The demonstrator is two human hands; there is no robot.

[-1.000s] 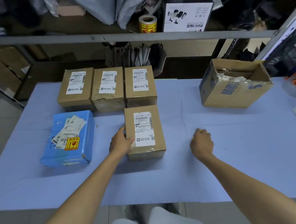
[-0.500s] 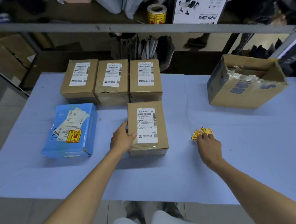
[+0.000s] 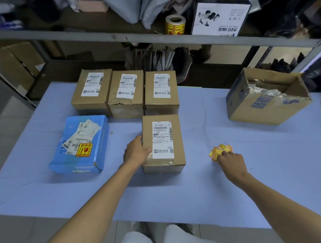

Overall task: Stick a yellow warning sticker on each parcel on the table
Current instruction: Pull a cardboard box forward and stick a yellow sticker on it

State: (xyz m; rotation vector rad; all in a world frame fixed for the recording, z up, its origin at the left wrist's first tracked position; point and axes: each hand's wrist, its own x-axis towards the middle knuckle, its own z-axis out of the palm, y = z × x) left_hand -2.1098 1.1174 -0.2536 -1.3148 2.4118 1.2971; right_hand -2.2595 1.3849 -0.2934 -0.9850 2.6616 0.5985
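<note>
My left hand (image 3: pixel 137 150) grips the box (image 3: pixel 162 141); right hand (image 3: pixel 232 163) at three o'clock touches stickers (image 3: pixel 219 150), pinch unclear; next, lift one.

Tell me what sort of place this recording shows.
Probably a parcel packing or dispatch room: labelled cardboard parcels sit on the table, a roll of yellow stickers stands on the shelf, with grey mailer bags beside it.

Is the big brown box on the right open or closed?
Open. The big brown box has its flaps up, and crinkly plastic shows inside.
</note>
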